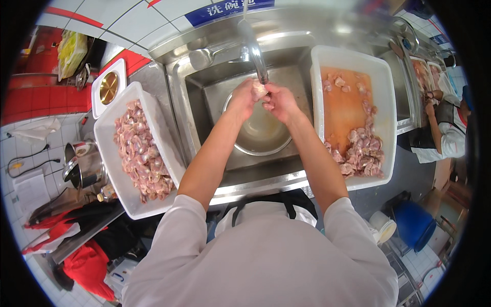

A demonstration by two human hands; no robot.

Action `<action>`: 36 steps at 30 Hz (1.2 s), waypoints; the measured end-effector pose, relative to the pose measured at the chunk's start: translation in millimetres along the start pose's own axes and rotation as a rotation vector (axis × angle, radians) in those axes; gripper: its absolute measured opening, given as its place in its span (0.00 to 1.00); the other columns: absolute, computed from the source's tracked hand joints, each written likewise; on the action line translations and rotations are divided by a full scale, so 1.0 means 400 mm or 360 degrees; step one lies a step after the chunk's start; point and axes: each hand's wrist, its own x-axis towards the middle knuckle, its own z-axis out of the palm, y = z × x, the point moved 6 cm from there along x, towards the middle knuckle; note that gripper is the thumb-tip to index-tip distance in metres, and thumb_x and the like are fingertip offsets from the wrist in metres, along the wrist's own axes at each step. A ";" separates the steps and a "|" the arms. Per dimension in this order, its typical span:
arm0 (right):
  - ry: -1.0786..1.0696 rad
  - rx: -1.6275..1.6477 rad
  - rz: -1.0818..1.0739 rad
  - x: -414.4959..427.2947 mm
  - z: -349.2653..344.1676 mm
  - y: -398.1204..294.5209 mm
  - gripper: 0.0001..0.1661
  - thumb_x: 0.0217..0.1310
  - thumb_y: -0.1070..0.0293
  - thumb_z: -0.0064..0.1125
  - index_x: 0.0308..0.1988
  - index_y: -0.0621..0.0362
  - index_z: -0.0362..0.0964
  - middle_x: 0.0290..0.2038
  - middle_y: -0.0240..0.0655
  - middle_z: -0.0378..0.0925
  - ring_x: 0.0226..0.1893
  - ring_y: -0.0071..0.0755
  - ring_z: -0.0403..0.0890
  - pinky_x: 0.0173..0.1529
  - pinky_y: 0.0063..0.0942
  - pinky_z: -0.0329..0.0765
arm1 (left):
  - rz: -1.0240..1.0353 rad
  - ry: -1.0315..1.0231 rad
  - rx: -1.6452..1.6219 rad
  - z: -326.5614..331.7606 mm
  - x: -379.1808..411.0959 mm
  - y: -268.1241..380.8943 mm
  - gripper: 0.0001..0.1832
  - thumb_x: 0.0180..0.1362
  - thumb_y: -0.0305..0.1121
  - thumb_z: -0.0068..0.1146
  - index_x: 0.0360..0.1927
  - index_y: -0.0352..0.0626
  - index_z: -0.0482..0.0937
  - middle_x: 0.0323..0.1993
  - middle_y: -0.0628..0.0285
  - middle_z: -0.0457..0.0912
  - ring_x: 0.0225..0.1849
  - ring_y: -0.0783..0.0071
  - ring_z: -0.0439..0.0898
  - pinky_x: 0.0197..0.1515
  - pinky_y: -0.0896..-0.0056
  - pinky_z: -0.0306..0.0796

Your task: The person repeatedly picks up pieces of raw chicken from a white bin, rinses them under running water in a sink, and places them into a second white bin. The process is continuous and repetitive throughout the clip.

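Observation:
My left hand [243, 100] holds a pale piece of raw meat [259, 90], which looks like a poultry gizzard. The fingers of my right hand [281, 101] grip its other side. Right at the piece ends the curved metal faucet [256, 53]. Below both hands, a round metal basin [264, 132] with cloudy liquid sits in the steel sink [234, 165]. Many similar raw gizzards [140, 153] are heaped in a white plastic tub [134, 209] on the left. On the right, a second white tub [385, 115] contains reddish liquid and more gizzards [364, 153].
A metal turner [202, 58] lies on the sink's back ledge. Behind the left tub is a white tray with a gold-coloured round lid [109, 88]. Another person [445, 122] works at a counter far right. A blue barrel [414, 224] stands on the floor behind.

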 end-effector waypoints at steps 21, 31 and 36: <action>0.0611 -0.1805 -0.0677 -0.271 -0.040 -0.124 0.22 0.73 0.50 0.57 0.42 0.61 0.77 0.33 0.43 0.83 0.36 0.39 0.85 0.43 0.38 0.79 | 0.0884 0.0372 0.0795 -0.097 -0.070 0.156 0.12 0.73 0.37 0.58 0.43 0.37 0.84 0.32 0.66 0.84 0.29 0.83 0.77 0.30 0.80 0.68; 0.1090 -0.3396 -0.0351 -0.924 -0.677 -0.399 0.08 0.50 0.64 0.67 0.35 0.44 0.84 0.36 0.33 0.87 0.39 0.45 0.87 0.42 0.43 0.82 | 0.1156 0.1105 0.2970 -0.691 -0.647 0.550 0.14 0.72 0.35 0.56 0.53 0.38 0.85 0.47 0.54 0.87 0.48 0.58 0.86 0.51 0.63 0.78; 0.1271 -0.3529 -0.0207 -0.913 -0.760 -0.348 0.09 0.46 0.65 0.70 0.33 0.49 0.83 0.37 0.35 0.86 0.38 0.45 0.87 0.40 0.42 0.83 | 0.1027 0.0824 0.2573 -0.810 -0.699 0.365 0.22 0.68 0.36 0.59 0.62 0.38 0.80 0.61 0.40 0.79 0.60 0.44 0.80 0.61 0.57 0.76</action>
